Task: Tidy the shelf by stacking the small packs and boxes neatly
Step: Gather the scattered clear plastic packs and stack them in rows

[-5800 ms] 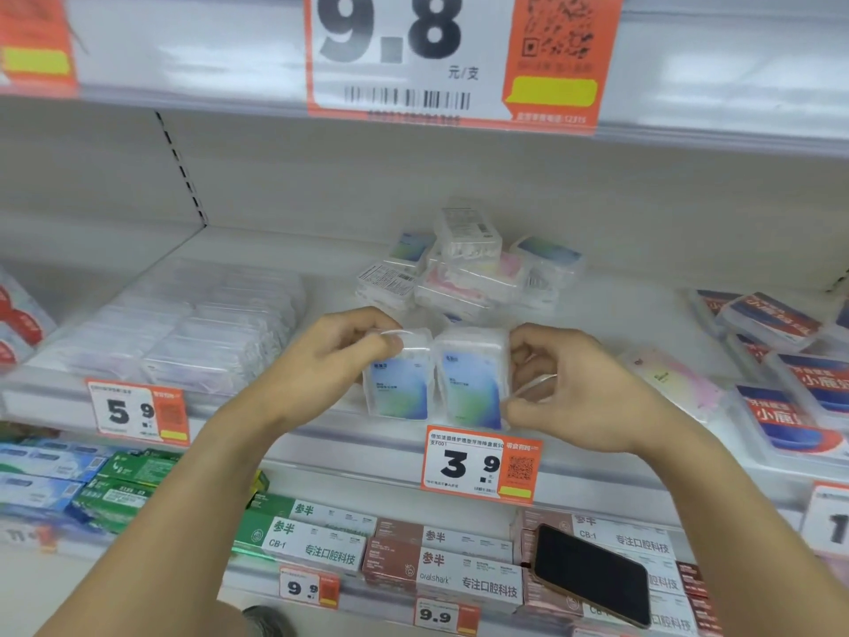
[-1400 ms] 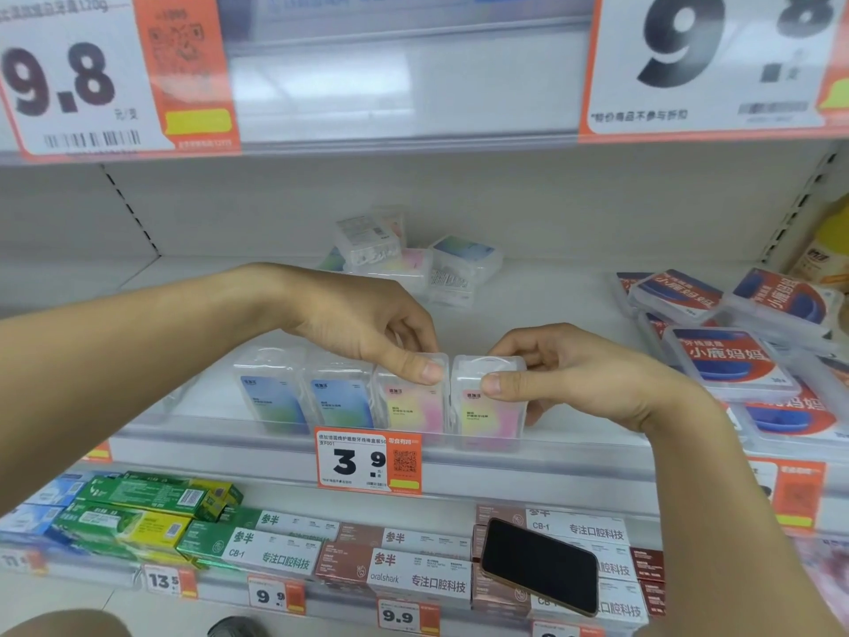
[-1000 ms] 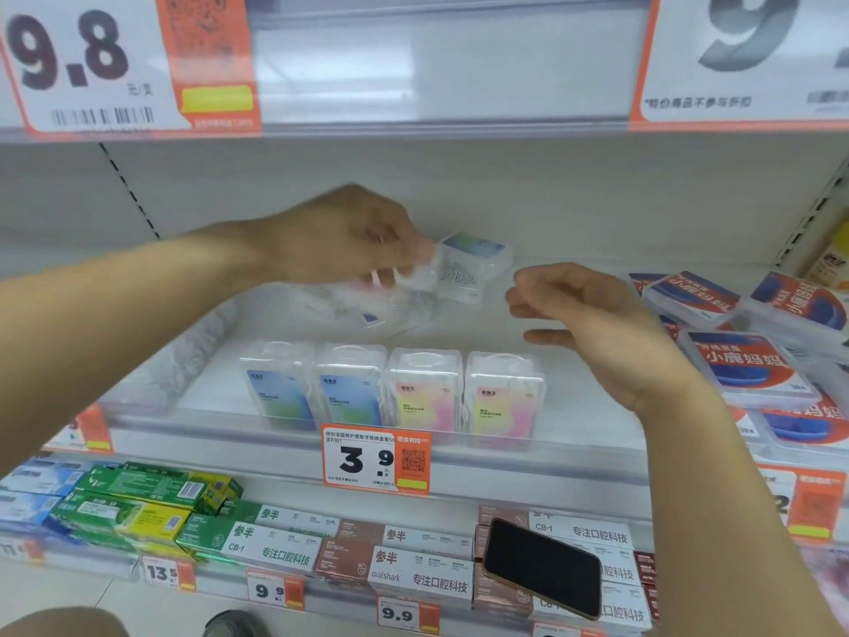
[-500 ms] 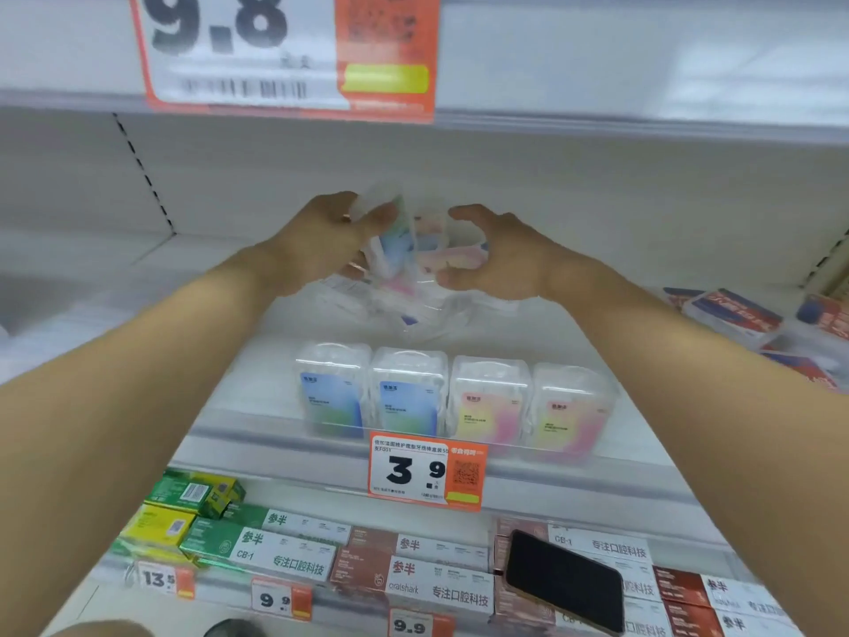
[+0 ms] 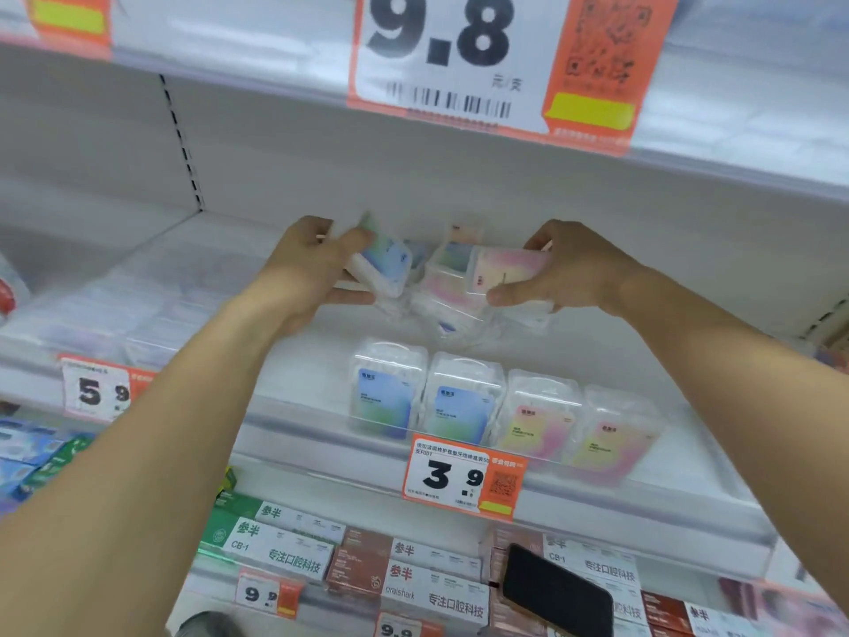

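Several small clear packs stand upright in a row at the shelf's front edge: two blue-green packs (image 5: 388, 393) on the left, two pink-yellow packs (image 5: 542, 418) on the right. Behind them, deep on the white shelf (image 5: 294, 370), lies a loose heap of packs (image 5: 445, 301). My left hand (image 5: 312, 268) grips a blue-green pack (image 5: 388, 264) at the heap's left side. My right hand (image 5: 574, 268) grips a pink pack (image 5: 503, 268) at its right side. Both packs are tilted and blurred.
Clear flat packs (image 5: 115, 314) fill the shelf to the left. A 3.9 price tag (image 5: 461, 478) hangs on the shelf rail. Below, white, green and brown boxes (image 5: 413, 577) line a lower shelf, with a black phone (image 5: 556, 593) lying on them. The upper shelf edge carries a 9.8 tag (image 5: 482, 57).
Since a second ago both hands left the front row and reached back into the heap. Each now holds a pack from it. The camera shifted left.
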